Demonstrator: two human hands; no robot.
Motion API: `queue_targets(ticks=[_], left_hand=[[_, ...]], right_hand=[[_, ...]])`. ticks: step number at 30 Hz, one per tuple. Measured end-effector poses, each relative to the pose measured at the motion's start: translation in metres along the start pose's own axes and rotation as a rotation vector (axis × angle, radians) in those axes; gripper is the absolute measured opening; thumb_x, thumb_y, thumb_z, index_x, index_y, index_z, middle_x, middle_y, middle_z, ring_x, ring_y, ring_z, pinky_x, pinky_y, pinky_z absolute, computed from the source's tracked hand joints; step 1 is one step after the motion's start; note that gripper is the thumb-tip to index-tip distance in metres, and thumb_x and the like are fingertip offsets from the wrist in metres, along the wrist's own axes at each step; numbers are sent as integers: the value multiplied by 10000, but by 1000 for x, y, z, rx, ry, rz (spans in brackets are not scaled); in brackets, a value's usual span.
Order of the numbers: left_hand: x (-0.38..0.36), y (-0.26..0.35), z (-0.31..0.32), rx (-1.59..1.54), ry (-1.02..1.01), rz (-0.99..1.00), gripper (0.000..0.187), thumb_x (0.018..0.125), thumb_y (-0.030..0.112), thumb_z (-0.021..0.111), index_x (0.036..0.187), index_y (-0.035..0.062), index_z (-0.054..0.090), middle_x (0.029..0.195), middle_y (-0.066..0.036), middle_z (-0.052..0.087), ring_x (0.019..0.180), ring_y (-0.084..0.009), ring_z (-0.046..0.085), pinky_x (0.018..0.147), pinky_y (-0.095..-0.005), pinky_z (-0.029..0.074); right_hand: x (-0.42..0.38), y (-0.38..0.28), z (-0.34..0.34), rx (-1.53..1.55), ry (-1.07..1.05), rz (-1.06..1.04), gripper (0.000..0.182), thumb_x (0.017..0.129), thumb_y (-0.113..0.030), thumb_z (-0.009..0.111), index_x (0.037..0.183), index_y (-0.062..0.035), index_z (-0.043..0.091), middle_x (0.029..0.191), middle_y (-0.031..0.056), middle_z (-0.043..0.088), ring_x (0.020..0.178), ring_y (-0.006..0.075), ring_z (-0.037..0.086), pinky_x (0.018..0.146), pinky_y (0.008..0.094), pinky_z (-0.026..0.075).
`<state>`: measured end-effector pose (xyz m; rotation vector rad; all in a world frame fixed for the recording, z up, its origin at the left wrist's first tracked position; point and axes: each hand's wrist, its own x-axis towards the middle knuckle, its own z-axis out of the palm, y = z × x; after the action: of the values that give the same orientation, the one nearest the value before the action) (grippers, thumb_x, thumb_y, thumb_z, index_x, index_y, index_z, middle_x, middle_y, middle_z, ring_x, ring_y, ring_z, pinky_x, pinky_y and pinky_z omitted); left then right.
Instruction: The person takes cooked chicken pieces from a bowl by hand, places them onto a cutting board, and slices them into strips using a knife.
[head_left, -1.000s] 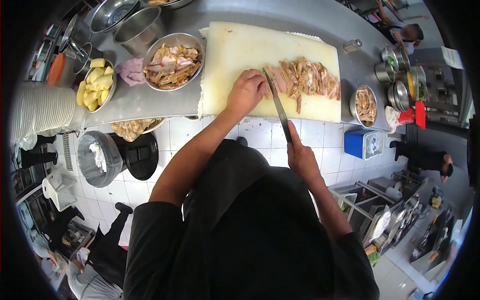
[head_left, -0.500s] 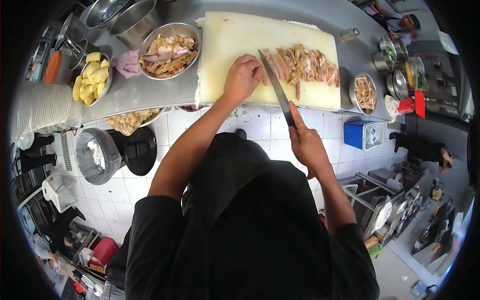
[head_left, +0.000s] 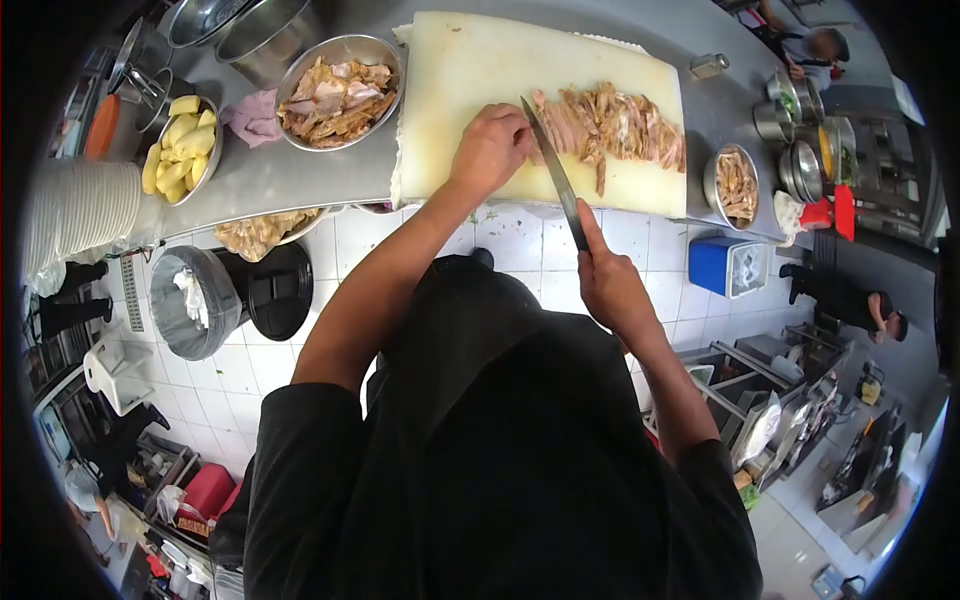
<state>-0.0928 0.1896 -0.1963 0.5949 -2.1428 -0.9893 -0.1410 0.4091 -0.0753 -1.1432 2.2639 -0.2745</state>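
My right hand [head_left: 612, 285] is wrapped round the handle of a long kitchen knife [head_left: 556, 168], its blade pointing away from me and slightly left. The blade lies along the left end of a row of sliced cooked meat [head_left: 610, 125] on a white cutting board [head_left: 460, 70]. My left hand [head_left: 493, 150] is curled just left of the blade, fingertips bent and pressed on the end of the meat. Most of the piece beneath those fingers is hidden.
A metal bowl of meat pieces [head_left: 335, 95] stands left of the board, near peeled potatoes [head_left: 185, 150] and stacked plates [head_left: 90, 215]. At right is a smaller bowl of meat strips [head_left: 736, 185]. Below are a lined bin [head_left: 190, 300] and blue cooler [head_left: 712, 268]. Other people stand farther off.
The view has shifted slightly. Both hands and the knife keep nearly the same place against the meat. A person at the far right has changed posture.
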Motion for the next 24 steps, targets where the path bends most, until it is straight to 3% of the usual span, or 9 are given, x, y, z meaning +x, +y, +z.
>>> queue_targets(ticks=[9, 13, 24], left_hand=[[-5, 3, 1, 37, 11, -11, 82, 785, 58, 641, 810, 0, 693, 933, -115, 670, 922, -302, 612, 842, -390, 513], [0, 0, 0, 79, 20, 49, 86, 790, 63, 642, 816, 2, 696, 939, -112, 672, 931, -302, 616, 843, -388, 519], [-5, -6, 0, 59, 105, 60, 100, 791, 33, 669, 874, -3, 711, 936, -118, 686, 847, -295, 654, 771, -365, 534]], right_hand=[[20, 11, 6, 24, -50, 9, 701, 916, -68, 478, 1521, -227, 162, 636, 282, 602, 642, 481, 607, 652, 579, 472], [47, 15, 21, 37, 37, -60, 691, 918, -77, 476, 1520, -226, 171, 669, 284, 613, 662, 482, 609, 673, 578, 473], [15, 19, -1, 74, 25, 19, 675, 939, -103, 466, 1521, -288, 180, 712, 279, 625, 705, 483, 607, 729, 569, 471]])
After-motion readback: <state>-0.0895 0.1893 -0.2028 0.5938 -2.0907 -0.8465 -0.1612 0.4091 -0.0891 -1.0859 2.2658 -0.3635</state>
